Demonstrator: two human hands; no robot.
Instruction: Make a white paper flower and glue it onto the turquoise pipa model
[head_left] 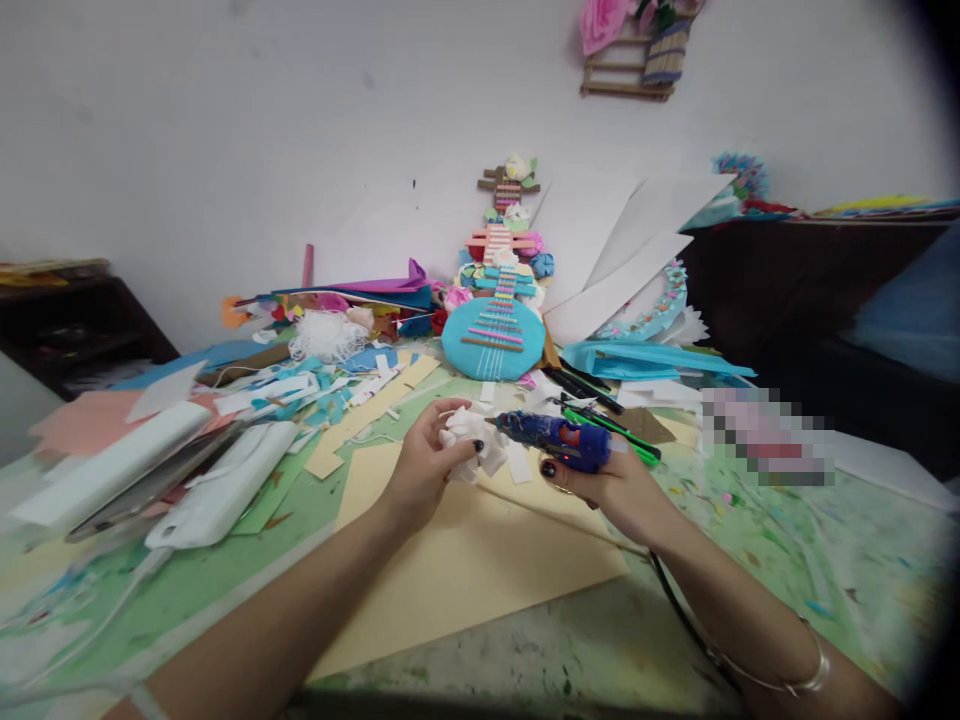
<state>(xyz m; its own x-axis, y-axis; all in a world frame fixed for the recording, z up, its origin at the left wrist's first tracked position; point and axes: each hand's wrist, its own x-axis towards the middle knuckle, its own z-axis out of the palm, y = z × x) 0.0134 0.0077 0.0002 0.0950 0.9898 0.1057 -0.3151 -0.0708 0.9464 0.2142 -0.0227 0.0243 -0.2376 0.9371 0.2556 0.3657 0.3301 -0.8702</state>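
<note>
White crumpled paper (493,459) is pinched by the fingers of the left hand (425,462), above a beige sheet (457,575); the right hand (616,490), fingers wrapped round a blue glue gun (551,434), points its nozzle left at the paper.

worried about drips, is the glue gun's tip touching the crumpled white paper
Cannot tell. In the head view, the tip of the blue glue gun overlaps the crumpled white paper, but depth between them is unclear.
</note>
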